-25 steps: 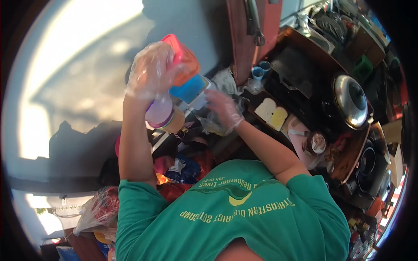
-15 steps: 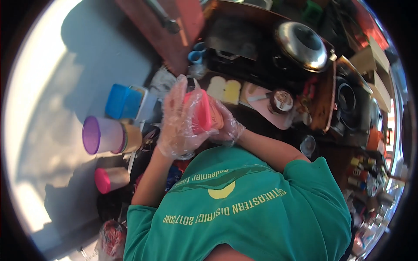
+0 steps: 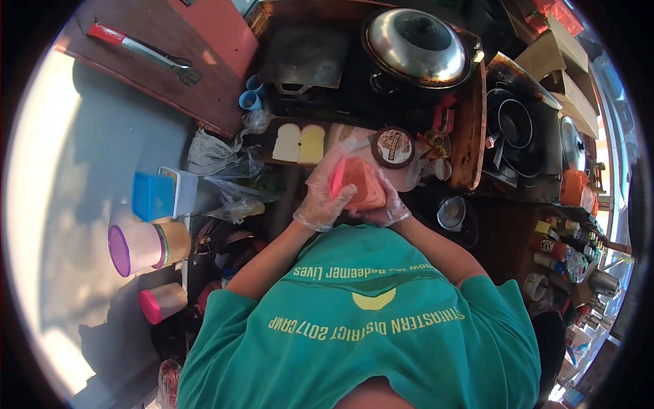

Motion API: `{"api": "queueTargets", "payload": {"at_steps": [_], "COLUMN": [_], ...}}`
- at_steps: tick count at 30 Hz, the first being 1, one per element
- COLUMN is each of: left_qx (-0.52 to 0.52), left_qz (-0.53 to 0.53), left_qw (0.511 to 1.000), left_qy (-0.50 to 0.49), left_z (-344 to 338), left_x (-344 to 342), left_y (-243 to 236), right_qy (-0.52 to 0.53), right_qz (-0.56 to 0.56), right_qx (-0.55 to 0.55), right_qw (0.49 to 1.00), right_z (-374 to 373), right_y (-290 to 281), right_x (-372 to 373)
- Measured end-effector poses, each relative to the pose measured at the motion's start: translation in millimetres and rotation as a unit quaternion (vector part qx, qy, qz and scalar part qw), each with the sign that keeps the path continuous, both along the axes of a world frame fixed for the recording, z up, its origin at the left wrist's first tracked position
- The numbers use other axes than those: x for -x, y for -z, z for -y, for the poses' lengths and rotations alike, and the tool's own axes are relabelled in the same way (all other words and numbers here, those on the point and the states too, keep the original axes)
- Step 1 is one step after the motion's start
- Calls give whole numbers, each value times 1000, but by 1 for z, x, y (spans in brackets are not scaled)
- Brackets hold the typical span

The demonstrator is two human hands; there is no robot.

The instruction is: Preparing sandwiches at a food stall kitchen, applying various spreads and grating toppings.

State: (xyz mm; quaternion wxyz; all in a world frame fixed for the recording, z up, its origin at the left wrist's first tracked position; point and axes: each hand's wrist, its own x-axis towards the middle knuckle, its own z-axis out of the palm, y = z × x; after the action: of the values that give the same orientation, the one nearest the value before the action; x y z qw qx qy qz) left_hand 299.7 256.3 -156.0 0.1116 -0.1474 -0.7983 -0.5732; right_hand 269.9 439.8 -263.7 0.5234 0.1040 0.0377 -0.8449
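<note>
Orange container (image 3: 366,185) has shifted since the earliest frame: then up in the left hand by the blue tub, now drawn in before the chest, with the right hand on it too. Green shirt (image 3: 368,266) nearest, its front just below the hands.

Left hand (image 3: 321,203), clear-gloved, is curled on the container's left end, over the pink lid (image 3: 338,177), thumb reaching onto the orange side. Right hand (image 3: 391,207), also gloved, cups the lower right side. Container tilted, held between both palms; cannot tell whether the lid sits fully home.

Just beyond: pink board (image 3: 411,180), partly covered by container and left fingers. Jar with a brown-rimmed lid (image 3: 393,147) stands on it, close past the container. Left of the board, two bread slices side by side, one white (image 3: 287,143), one yellow (image 3: 312,144).

Off to the left, well apart from the hands: blue tub (image 3: 151,196) against a white tub (image 3: 184,191); nearer the body, a purple-lidded tub (image 3: 136,250) and a pink-lidded tub (image 3: 165,303).

Farther out: blue cups (image 3: 250,101) beside a dark griddle (image 3: 305,56); right of that, a pan under a domed metal lid (image 3: 436,51). Red-handled tongs (image 3: 146,53) on a reddish-brown panel (image 3: 163,88), upper left.
</note>
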Motion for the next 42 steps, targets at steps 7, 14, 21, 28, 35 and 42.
{"api": "queueTargets", "payload": {"at_steps": [7,14,21,28,35,42], "left_qx": [-183,-397,-486,-13,256,-28], "left_qz": [95,364,461,310,44,129], "left_qw": [978,834,738,947,966,972], "left_qy": [-23,-121,-81,78,-11,197], "left_z": [4,41,60,-7,-46,-39], "left_x": [22,114,154,178,185,164], "left_y": [82,148,198,143,142,78], "right_qy": [28,108,218,334,476,440], "right_qz": [94,174,175,75,19,65], "right_qx": [-3,-3,48,9,-77,-319], "right_qw": [995,979,959,940,876,837], "right_z": [-22,-9,14,-15,-26,-23], "right_y": [56,88,83,52,6,8], "right_x": [2,-10,-8,-15,-6,55]}}
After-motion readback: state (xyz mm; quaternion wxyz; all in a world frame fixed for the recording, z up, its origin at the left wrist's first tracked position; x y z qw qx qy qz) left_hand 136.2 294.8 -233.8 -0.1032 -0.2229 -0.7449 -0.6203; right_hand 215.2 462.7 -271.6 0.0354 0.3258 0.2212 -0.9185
